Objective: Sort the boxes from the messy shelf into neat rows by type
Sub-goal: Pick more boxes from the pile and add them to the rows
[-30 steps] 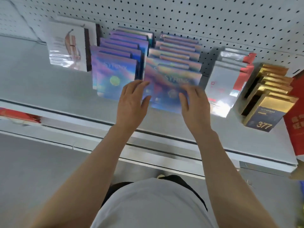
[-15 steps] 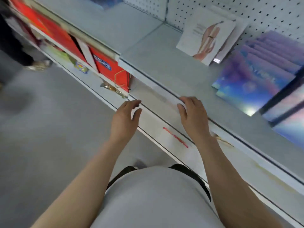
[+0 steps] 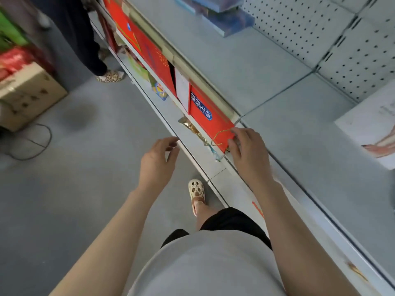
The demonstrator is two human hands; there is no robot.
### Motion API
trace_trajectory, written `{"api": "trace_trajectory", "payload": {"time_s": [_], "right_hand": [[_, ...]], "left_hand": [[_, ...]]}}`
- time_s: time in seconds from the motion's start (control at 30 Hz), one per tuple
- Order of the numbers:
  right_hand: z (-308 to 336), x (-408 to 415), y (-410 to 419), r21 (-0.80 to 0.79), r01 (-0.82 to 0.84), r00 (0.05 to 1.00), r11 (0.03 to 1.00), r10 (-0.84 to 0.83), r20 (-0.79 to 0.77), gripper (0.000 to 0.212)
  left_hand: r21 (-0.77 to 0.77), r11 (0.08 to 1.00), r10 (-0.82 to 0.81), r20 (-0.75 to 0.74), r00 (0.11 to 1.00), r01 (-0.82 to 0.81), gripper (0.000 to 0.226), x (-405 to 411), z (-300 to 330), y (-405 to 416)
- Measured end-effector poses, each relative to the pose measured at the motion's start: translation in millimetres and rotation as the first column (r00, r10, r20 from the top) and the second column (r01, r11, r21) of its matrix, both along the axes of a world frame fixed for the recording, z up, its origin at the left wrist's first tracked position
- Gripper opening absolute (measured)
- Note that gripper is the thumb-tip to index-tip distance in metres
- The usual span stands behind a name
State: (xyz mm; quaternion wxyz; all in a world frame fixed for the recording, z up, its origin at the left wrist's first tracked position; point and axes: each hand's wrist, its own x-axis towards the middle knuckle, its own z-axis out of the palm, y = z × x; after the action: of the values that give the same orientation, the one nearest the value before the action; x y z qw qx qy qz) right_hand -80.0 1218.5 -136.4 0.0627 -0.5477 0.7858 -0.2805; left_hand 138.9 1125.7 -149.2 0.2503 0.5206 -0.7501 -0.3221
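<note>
My left hand hovers over the floor just off the shelf's front edge, fingers apart and empty. My right hand hangs over the front lip of the grey upper shelf, fingers spread, empty, beside the corner of a red box on the lower shelf. A white box with a printed picture lies on the upper shelf at the far right. Bluish boxes lie piled at the shelf's far end, blurred.
More red boxes line the lower shelf, with a gold packet in front. Another person's legs and slippers stand at the aisle's far end. A cardboard carton and a cable sit on the floor at left. Pegboard backs the shelf.
The view has swung left along the shelf, away from the iridescent boxes. Both hands have left those boxes and now hover empty near the shelf's front edge.
</note>
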Motion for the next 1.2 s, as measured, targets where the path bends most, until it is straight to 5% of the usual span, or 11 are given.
{"api": "trace_trajectory", "payload": {"time_s": [0.33, 0.77, 0.97, 1.2], "right_hand": [[34, -90, -197, -0.104, 0.089, 0.996, 0.991, -0.091, -0.012, 0.031], [50, -174, -415, 0.052, 0.393, 0.916, 0.918, -0.396, 0.069, 0.041], [44, -173, -504, 0.316, 0.643, 0.537, 0.697, -0.706, 0.462, 0.051], [38, -164, -499, 0.18, 0.865, 0.013, 0.469, -0.379, 0.925, 0.012]], "left_hand": [[-0.057, 0.997, -0.051, -0.016, 0.999, 0.05, 0.027, -86, 38, -207], [-0.095, 0.943, -0.32, 0.02, 0.947, 0.32, 0.032, -165, 36, -434], [-0.109, 0.845, -0.516, 0.093, 0.851, 0.524, 0.033, -197, 46, -539], [-0.233, 0.681, -0.683, 0.138, 0.717, 0.694, 0.031, -265, 55, -620]]}}
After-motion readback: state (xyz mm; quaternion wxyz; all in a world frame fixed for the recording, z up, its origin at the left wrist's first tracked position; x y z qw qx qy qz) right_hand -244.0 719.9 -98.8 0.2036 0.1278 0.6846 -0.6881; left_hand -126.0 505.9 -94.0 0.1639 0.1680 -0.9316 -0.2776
